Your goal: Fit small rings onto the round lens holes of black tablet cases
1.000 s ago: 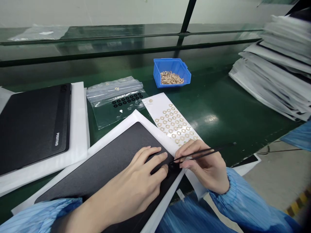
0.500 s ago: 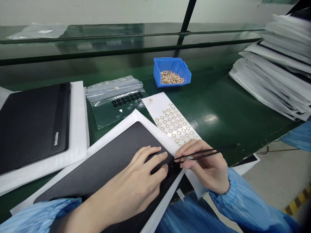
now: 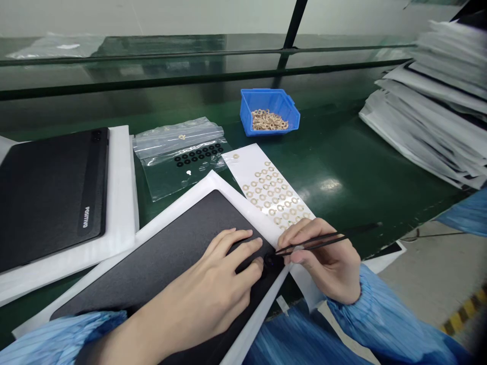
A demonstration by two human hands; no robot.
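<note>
Tablet case, left: one black tablet case (image 3: 49, 197) printed "POSITIVO", its long axis running near to far, lying on a white foam sheet (image 3: 122, 203).

Bag: one clear zip bag (image 3: 178, 157) on the green workbench mat (image 3: 342, 157), holding rows of small black rings, too small to count exactly.

Tablet case, near: a second black tablet case (image 3: 152, 258) on white foam, its long axis slanting from near left to far right.

Left hand: the left hand (image 3: 213, 274) lies on that case, its fingers (image 3: 243, 248) slightly spread and pressing down.

Ring: one black ring (image 3: 269, 261) sits on the case's right corner, beside the left fingertips, its round face up.

Bin: one blue plastic bin (image 3: 268, 112) of tan rings, at the far edge.

Sheet: one white backing sheet (image 3: 254, 170) carrying dozens of tan rings, angled toward the near right.

Tweezers: one pair of black tweezers (image 3: 319, 242), nearly level, tips pointing left, just beside the ring.

Right hand: the right hand (image 3: 327, 263) pinches them between thumb and fingers.

Stack: white-wrapped sheets (image 3: 426, 121), far right.
</note>
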